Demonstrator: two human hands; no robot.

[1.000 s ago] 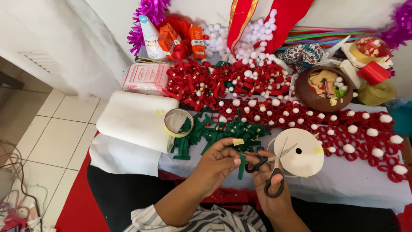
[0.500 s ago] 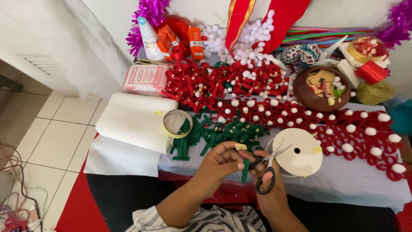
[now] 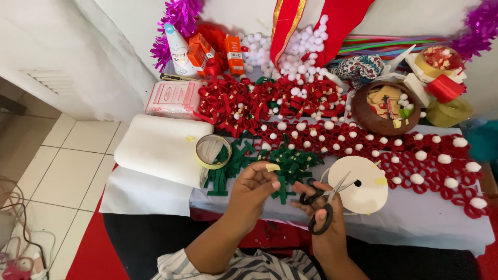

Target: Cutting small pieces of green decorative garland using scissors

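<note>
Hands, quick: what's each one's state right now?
Left hand: pinching a small yellowish tape piece.
Right hand: holding black-handled scissors.

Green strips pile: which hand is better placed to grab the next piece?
Left, probably. The left hand pinches only a small yellowish tape bit beside the green strips; the right hand grips the scissors.

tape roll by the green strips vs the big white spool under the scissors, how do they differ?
The tape roll is a small open ring with a yellowish rim; the white spool is larger and shows a flat solid disc face. The tape roll lies beside the white foam roll, away from both hands; the white spool lies by the right hand, partly under the scissors. Both are round and rest on the table.
</note>
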